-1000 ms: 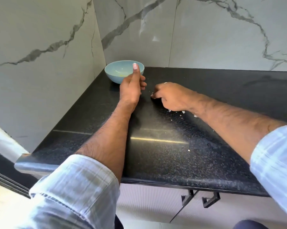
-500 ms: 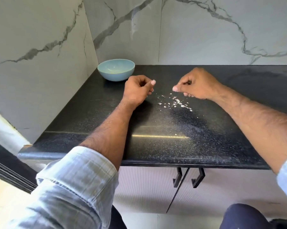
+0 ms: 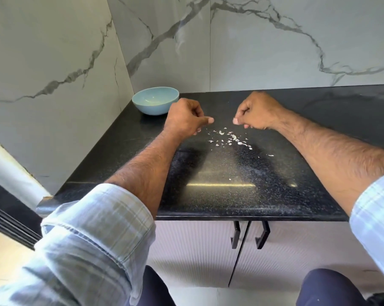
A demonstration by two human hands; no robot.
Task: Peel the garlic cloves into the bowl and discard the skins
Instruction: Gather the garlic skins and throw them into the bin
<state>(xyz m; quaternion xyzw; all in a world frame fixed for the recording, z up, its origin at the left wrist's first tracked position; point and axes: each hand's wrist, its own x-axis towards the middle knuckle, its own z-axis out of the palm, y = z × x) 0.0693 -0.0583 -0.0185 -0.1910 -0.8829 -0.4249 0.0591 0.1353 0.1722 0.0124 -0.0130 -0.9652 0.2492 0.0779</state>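
both hands, left hand [image 3: 184, 119] and right hand [image 3: 256, 113], are hovering curled with nothing visible in either grip, risking scattering the skin flakes [image 3: 229, 139] lying on the tabletop [image 3: 219, 184], right of the bowl [image 3: 155, 100].

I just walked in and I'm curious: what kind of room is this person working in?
Most likely a home kitchen. A black speckled countertop runs into a corner of marble-look wall panels, with cabinet doors below it and a small blue bowl set at the back.
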